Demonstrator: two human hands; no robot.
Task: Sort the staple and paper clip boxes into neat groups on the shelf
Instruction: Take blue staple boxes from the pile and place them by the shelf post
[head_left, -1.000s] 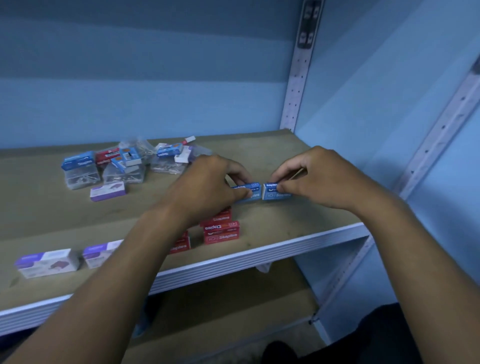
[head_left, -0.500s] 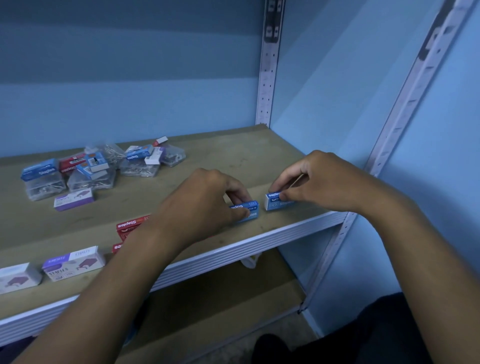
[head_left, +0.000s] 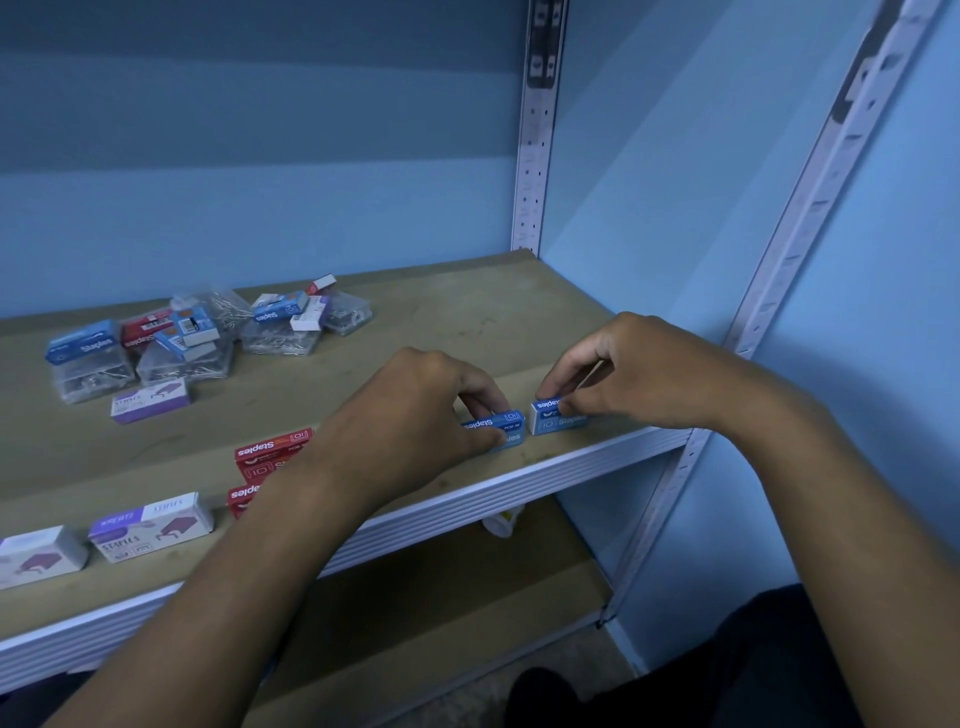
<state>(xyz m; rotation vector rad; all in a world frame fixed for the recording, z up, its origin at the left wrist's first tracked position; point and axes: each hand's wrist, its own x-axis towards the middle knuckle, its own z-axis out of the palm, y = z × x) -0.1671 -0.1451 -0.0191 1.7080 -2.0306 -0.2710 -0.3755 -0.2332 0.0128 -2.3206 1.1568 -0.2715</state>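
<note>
Two blue staple boxes sit side by side near the shelf's (head_left: 467, 332) front right edge. My left hand (head_left: 415, 415) pinches the left blue box (head_left: 498, 427). My right hand (head_left: 623, 374) pinches the right blue box (head_left: 553, 418). Both boxes rest on the shelf, a small gap between them. Two red staple boxes (head_left: 270, 452) lie left of them, partly hidden by my left forearm. Two purple-and-white staple boxes (head_left: 150, 527) stand at the front left. At the back left is a mixed pile (head_left: 192, 338) of blue, red and purple boxes and clear paper clip boxes.
A single purple box (head_left: 150, 400) lies in front of the pile. Perforated metal uprights (head_left: 535, 130) frame the shelf at the right. A lower shelf (head_left: 415, 597) shows beneath. The blue wall closes off the back and right side.
The view has shifted right, so the pile sits further left. Both hands brought the blue boxes closer to the front edge and keep hold of them.
</note>
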